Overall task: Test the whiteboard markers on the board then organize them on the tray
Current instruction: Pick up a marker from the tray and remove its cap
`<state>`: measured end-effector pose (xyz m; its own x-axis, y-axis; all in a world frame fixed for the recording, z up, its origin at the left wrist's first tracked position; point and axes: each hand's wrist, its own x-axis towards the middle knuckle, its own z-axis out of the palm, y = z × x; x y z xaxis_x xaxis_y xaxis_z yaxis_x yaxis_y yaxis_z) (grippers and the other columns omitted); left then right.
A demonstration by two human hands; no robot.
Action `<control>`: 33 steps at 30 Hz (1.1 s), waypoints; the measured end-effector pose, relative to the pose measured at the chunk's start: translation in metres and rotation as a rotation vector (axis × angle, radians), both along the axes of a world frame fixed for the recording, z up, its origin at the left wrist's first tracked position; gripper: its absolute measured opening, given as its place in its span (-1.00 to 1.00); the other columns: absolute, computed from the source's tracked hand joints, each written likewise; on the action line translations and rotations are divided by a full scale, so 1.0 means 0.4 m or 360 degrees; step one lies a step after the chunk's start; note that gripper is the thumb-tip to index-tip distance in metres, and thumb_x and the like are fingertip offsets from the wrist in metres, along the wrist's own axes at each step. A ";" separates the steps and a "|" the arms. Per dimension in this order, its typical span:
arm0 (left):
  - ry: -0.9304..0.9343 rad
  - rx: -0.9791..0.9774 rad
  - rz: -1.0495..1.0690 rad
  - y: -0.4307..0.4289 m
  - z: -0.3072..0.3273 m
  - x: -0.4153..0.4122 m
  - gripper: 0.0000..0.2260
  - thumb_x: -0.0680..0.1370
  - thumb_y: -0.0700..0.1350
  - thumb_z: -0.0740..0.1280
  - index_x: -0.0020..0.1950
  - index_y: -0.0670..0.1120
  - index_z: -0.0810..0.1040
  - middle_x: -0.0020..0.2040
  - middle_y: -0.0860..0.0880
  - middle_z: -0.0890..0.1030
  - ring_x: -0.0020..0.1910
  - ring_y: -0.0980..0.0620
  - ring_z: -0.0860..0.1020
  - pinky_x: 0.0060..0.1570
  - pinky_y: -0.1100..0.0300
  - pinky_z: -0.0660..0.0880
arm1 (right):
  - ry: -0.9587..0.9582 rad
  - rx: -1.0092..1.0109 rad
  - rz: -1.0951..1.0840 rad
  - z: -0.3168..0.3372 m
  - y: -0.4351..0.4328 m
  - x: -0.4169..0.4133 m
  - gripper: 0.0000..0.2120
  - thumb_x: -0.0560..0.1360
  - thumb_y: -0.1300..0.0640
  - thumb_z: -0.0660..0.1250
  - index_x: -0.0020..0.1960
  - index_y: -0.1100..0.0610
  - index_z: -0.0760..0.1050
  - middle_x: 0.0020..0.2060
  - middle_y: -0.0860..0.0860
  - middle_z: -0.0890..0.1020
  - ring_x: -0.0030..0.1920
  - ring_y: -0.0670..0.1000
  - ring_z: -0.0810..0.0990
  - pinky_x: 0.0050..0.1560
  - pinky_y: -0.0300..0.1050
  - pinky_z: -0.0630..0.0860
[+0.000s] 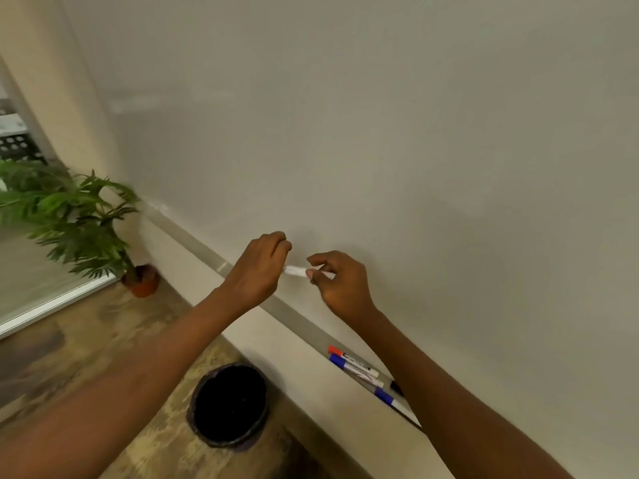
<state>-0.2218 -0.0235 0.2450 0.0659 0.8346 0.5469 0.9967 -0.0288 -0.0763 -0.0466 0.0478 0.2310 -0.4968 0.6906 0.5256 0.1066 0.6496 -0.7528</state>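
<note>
Both my hands hold one white marker point(296, 271) in front of the whiteboard point(380, 133), just above its tray point(287, 311). My left hand point(257, 267) grips one end, which its curled fingers hide. My right hand point(337, 281) pinches the other end between thumb and fingers. On the tray further right lie a red-capped marker point(349, 357), a blue-capped marker point(351, 367), another blue one point(389, 400) and a black tip point(394, 387) partly behind my right forearm.
A black waste bin point(228, 404) stands on the floor below the tray. A potted green plant point(90, 223) stands in the corner at the left, beside a glass panel. The board surface shows no marks.
</note>
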 end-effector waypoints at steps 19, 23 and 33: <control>-0.0067 -0.1189 0.0360 -0.132 -0.600 -0.534 -0.73 0.14 -0.15 0.53 -0.23 -0.10 0.55 -0.31 -0.07 0.55 -0.34 -0.12 0.53 -0.45 0.10 0.44 | -0.1247 -0.0301 0.0281 -0.520 -0.102 -0.497 -0.74 0.54 0.07 0.23 0.15 0.07 0.60 -0.03 0.09 0.60 -0.02 0.12 0.56 -0.02 -0.05 0.49; -0.0089 -0.1269 0.0381 -0.134 -0.666 -0.590 -0.76 0.16 -0.17 0.55 -0.25 -0.07 0.58 -0.32 -0.05 0.56 -0.31 -0.11 0.55 -0.40 0.08 0.47 | -0.1253 -0.0432 0.0223 -0.591 -0.106 -0.552 -0.73 0.58 0.11 0.23 0.23 0.09 0.57 0.13 0.08 0.59 0.13 0.09 0.53 0.11 -0.16 0.38; -0.0056 -0.1502 0.0561 -0.083 -0.751 -0.615 -0.61 0.08 -0.23 0.52 -0.11 -0.16 0.64 -0.09 -0.21 0.60 -0.09 -0.26 0.58 -0.25 -0.20 0.51 | -0.1472 -0.0480 0.0231 -0.680 -0.071 -0.607 -0.56 0.46 0.12 0.33 0.31 0.21 0.44 0.36 0.17 0.30 0.40 0.20 0.18 0.29 0.05 0.41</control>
<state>-0.4678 -0.0566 -0.0552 -0.2714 0.8962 -0.3508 0.9613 0.2345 -0.1446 -0.2893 0.0195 -0.0411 -0.7144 0.6315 -0.3015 0.6715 0.4974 -0.5492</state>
